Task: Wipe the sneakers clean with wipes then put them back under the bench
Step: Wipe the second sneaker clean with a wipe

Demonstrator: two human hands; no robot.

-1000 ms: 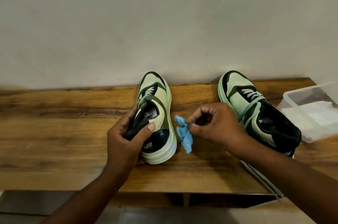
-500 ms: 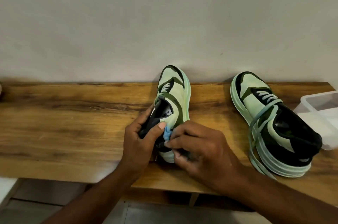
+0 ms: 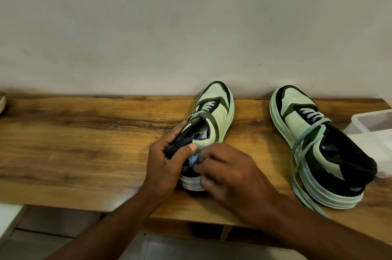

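Right hand point(image 3: 228, 171): nearest the camera, fingers curled round a blue wipe point(image 3: 194, 159) and pressing it against the heel side of the left-placed sneaker; the fingertips are blurred.
Left hand point(image 3: 164, 166): grips the heel collar of the same shoe, thumb across the top of the collar, fingers wrapped round the far side.
Held sneaker point(image 3: 214, 119): pale green with black and dark green trim, standing on the bench, toe pointing to the wall.
Second sneaker point(image 3: 314, 143): well apart to the right, upright on the bench, loose laces trailing over its side and past the front edge.
Bench point(image 3: 84, 143): wooden top, both shoes on it.
Plastic container point(image 3: 373, 130): clear, at the right edge, just beside the second sneaker's heel.
Wall point(image 3: 191, 26): plain, behind the bench.
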